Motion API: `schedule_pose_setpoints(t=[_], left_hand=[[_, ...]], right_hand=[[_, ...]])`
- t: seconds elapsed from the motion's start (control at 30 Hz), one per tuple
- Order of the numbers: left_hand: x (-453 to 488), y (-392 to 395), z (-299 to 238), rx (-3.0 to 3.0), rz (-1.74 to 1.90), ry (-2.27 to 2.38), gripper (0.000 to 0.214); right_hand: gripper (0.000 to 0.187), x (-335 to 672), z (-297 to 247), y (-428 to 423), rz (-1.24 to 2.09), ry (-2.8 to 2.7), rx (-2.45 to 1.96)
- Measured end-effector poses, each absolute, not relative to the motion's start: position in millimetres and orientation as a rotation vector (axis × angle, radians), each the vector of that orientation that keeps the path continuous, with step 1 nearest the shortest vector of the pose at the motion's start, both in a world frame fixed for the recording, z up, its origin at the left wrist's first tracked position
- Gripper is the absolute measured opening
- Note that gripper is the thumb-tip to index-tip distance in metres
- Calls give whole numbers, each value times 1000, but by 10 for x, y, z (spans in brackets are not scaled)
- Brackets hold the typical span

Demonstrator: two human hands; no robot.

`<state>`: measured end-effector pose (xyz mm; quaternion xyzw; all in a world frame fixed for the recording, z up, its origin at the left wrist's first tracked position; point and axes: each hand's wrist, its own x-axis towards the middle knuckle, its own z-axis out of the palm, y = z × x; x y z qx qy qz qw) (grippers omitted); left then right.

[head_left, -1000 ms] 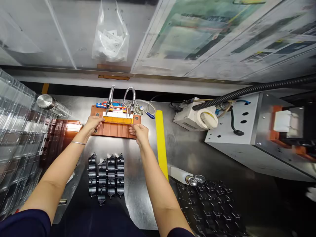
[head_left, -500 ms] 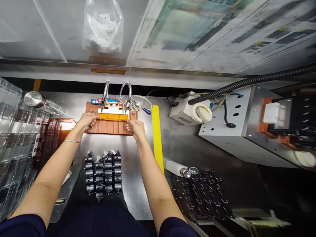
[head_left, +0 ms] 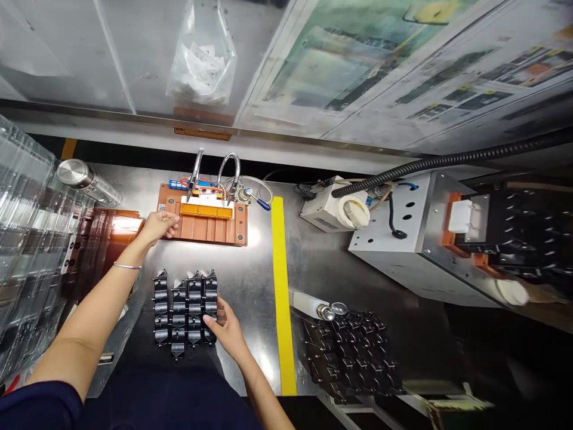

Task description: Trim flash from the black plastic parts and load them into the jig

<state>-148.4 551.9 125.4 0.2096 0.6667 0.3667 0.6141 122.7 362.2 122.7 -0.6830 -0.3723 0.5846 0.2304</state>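
My left hand (head_left: 162, 227) is at the left edge of a copper-brown fixture plate (head_left: 210, 232), its fingertips pressed together. Whatever lies between them, if anything, is hidden. An orange strip with small dark marks (head_left: 206, 211) sits on the plate below a white block, with two bent metal hoses above it. My right hand (head_left: 227, 328) is at the rightmost of several black ribbed plastic strips (head_left: 210, 307) on the metal bench. Its thumb lies over that strip and the fingers rest along the right side.
A steel-capped bottle (head_left: 87, 181) and clear stacked trays (head_left: 31, 239) stand at the left. Yellow tape (head_left: 282, 286) runs along the bench. To its right are a white machine box (head_left: 394, 251), a white block (head_left: 308, 304) and more black parts (head_left: 358, 352). A plastic bag (head_left: 203, 65) hangs above.
My right hand has left the orange strip and come down toward me to the black strips. My left hand has let go of the orange strip's left end and sits slightly lower.
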Motion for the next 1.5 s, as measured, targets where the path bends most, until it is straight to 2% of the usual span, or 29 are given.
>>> schedule_pose_setpoints(t=[0.07, 0.17, 0.27, 0.37, 0.5, 0.83, 1.07, 1.5], left_hand=[[-1442, 5461, 1231, 457, 857, 1551, 10], [-1396, 5487, 1216, 412, 875, 1567, 11], [-1350, 5596, 1229, 399, 884, 1612, 16], [-1308, 5701, 1242, 425, 868, 1688, 22], [-1298, 5774, 1234, 446, 827, 1721, 25], [-1258, 5767, 1245, 477, 865, 1698, 25], [-1322, 5798, 1160, 449, 839, 1694, 28], [-1346, 5853, 1180, 421, 811, 1677, 26]], right_hand=[[47, 1219, 1214, 3623, 1484, -972, -1907], [34, 1219, 1285, 4125, 1296, -964, -1883], [25, 1132, 1361, 4886, 1292, -956, -1791], [21, 960, 1346, 5535, 1385, -720, -1820], [20, 793, 1268, 5946, 1473, -525, -1855], [16, 876, 1231, 5848, 1271, -727, -1678], [16, 888, 1091, 5842, 1292, -748, -1700], [18, 848, 1150, 5917, 1325, -666, -1789]])
